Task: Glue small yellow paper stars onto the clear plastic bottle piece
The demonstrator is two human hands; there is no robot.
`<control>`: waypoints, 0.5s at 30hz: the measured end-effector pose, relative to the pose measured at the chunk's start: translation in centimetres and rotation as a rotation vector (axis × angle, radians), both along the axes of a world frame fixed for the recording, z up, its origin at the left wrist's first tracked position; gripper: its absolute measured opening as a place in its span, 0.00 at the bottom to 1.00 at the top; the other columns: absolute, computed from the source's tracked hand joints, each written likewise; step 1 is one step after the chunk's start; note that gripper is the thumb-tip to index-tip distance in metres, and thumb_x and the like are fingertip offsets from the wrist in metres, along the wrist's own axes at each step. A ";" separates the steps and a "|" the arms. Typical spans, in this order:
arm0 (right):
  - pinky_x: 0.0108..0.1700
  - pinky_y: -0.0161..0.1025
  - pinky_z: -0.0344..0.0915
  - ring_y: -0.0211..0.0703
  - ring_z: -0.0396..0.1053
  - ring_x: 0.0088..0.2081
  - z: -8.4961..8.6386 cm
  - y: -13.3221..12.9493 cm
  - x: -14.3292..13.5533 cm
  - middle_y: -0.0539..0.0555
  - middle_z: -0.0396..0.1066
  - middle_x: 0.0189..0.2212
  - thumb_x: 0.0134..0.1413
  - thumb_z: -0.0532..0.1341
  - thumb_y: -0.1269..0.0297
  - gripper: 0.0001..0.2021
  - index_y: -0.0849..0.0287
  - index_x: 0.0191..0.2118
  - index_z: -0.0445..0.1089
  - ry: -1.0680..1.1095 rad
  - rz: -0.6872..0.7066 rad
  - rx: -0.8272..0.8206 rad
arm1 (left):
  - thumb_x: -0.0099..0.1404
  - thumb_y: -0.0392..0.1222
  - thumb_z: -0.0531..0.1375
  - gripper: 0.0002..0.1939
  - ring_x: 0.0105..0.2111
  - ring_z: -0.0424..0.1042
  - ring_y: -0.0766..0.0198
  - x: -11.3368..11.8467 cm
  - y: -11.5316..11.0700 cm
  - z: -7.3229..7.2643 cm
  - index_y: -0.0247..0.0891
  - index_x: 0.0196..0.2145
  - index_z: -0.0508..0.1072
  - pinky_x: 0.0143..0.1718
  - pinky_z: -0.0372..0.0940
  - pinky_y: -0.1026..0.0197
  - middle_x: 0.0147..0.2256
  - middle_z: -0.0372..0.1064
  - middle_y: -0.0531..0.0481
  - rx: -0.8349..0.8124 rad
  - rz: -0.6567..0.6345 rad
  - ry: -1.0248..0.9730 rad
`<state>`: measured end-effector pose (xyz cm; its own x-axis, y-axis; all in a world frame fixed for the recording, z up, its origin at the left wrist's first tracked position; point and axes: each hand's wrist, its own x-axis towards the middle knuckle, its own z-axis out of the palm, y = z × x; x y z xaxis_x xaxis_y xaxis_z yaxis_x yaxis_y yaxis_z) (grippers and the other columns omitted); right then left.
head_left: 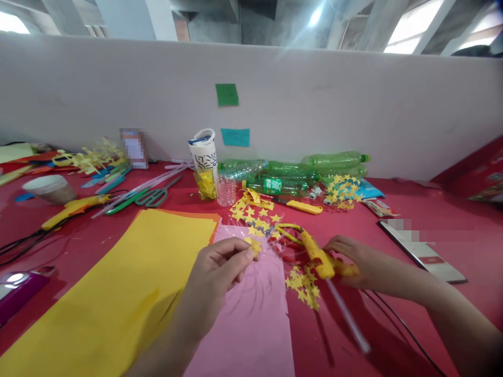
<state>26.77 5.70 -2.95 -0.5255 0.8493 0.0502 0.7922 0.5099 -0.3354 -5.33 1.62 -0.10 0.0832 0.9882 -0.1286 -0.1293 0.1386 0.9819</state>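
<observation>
My left hand (228, 267) pinches a small yellow star (255, 247) between thumb and forefinger, above a pink sheet (251, 314). Clear plastic shows around and behind the star, but its outline is hard to make out. My right hand (348, 259) is wrapped round a yellow glue gun (314, 251), with a translucent glue stick (349, 317) poking out of its rear toward me. Below the gun lies a pile of loose yellow stars (304, 288). More stars (259, 222) are spread just beyond my left fingertips, near yellow-handled scissors or pliers partly hidden by the gun.
Yellow paper (118, 283) covers the left front of the red table. Green plastic bottles (291, 173) lie along the partition. A yellow cutter (304, 207), grey scissors (153, 197), a second glue gun (73, 209) and a white cup (206, 154) surround the work area. A phone (424, 251) lies right.
</observation>
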 end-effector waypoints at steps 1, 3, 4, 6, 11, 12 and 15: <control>0.40 0.41 0.70 0.48 0.72 0.40 0.8 -0.2 -0.1 0.55 0.72 0.41 0.42 0.63 0.72 0.18 0.54 0.43 0.70 -0.038 0.011 -0.027 | 0.58 0.43 0.61 0.08 0.18 0.48 0.75 0.0 0.0 -0.1 0.37 0.24 0.72 0.17 0.42 0.70 0.17 0.52 0.58 -0.024 -0.030 -0.022; 0.40 0.44 0.69 0.50 0.72 0.40 2.8 -0.7 -1.3 0.56 0.73 0.41 0.49 0.62 0.68 0.14 0.55 0.43 0.69 -0.064 -0.060 0.046 | 0.58 0.42 0.60 0.08 0.18 0.46 0.75 -0.1 -0.1 -0.2 0.37 0.24 0.72 0.17 0.40 0.70 0.17 0.52 0.58 -0.071 -0.082 -0.070; 0.38 0.44 0.69 0.48 0.72 0.37 3.8 -1.0 -2.4 0.56 0.73 0.39 0.53 0.59 0.67 0.10 0.56 0.42 0.69 -0.041 -0.093 0.111 | 0.58 0.41 0.60 0.08 0.17 0.45 0.75 -0.1 -0.2 -0.2 0.37 0.24 0.72 0.16 0.39 0.70 0.17 0.52 0.58 -0.090 -0.098 -0.090; 0.38 0.41 0.68 0.45 0.71 0.35 5.7 -1.8 -5.2 0.55 0.72 0.34 0.58 0.56 0.67 0.05 0.57 0.39 0.68 0.107 -0.010 0.237 | 0.58 0.40 0.60 0.07 0.17 0.45 0.75 0.0 -0.5 0.0 0.37 0.24 0.72 0.16 0.39 0.70 0.17 0.53 0.58 -0.116 -0.132 -0.121; 0.44 0.38 0.66 0.41 0.68 0.40 6.4 -3.1 -11.8 0.54 0.71 0.36 0.58 0.57 0.75 0.09 0.59 0.44 0.67 0.348 0.328 0.374 | 0.58 0.40 0.59 0.08 0.16 0.45 0.75 0.1 -0.8 0.4 0.36 0.23 0.71 0.16 0.38 0.70 0.16 0.53 0.57 -0.148 -0.246 -0.176; 0.44 0.39 0.66 0.40 0.68 0.39 6.0 -3.0 -12.4 0.54 0.71 0.37 0.58 0.57 0.75 0.09 0.60 0.43 0.67 0.374 0.355 0.378 | 0.58 0.40 0.58 0.08 0.16 0.45 0.75 0.2 -0.9 0.5 0.36 0.23 0.71 0.16 0.37 0.69 0.16 0.54 0.57 -0.164 -0.258 -0.187; 0.42 0.39 0.67 0.39 0.68 0.37 5.0 -2.7 -12.9 0.54 0.72 0.35 0.57 0.57 0.76 0.07 0.60 0.41 0.67 0.439 0.385 0.357 | 0.57 0.38 0.58 0.07 0.17 0.47 0.75 0.4 -0.9 0.5 0.36 0.22 0.69 0.16 0.38 0.69 0.17 0.54 0.57 -0.199 -0.275 -0.204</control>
<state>13.87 2.96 2.06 -0.6539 0.4982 0.5694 0.3616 0.8669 -0.3432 -4.93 0.68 0.38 0.3851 0.8830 -0.2684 -0.2506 0.3799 0.8904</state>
